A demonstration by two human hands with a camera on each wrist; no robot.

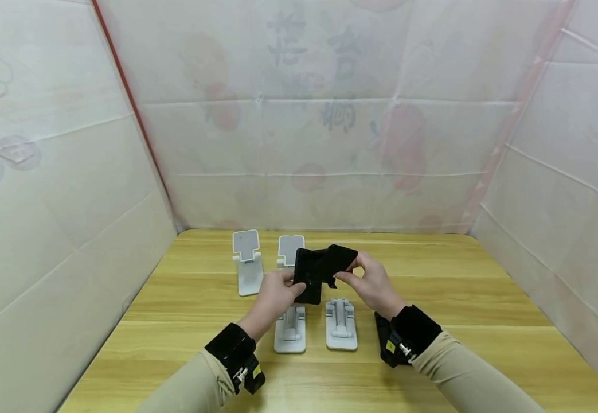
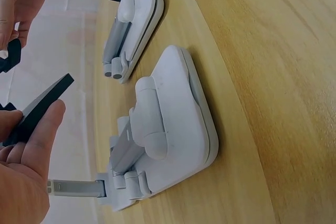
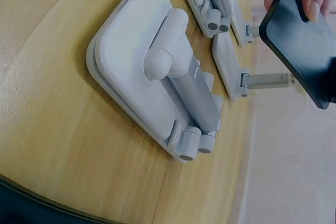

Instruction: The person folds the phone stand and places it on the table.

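Observation:
Both hands hold a partly unfolded black phone stand (image 1: 308,275) above the table. My left hand (image 1: 276,292) grips its base plate at the left edge, thumb on top; the right wrist view shows that thumb pressed on the flat black plate (image 3: 296,40). My right hand (image 1: 373,282) pinches the tilted upper plate (image 1: 337,263) at its right edge. Below the hands lie two folded white phone stands (image 1: 341,327), their grey hinge arms facing up. The left one (image 2: 173,114) looms close in the left wrist view.
Two unfolded white stands stand farther back, one at the left (image 1: 248,267), the other (image 1: 290,248) partly hidden behind the black stand. A black object (image 1: 385,344) lies under my right wrist. White sheeting (image 1: 304,143) encloses the wooden table (image 1: 175,344) at the back and sides.

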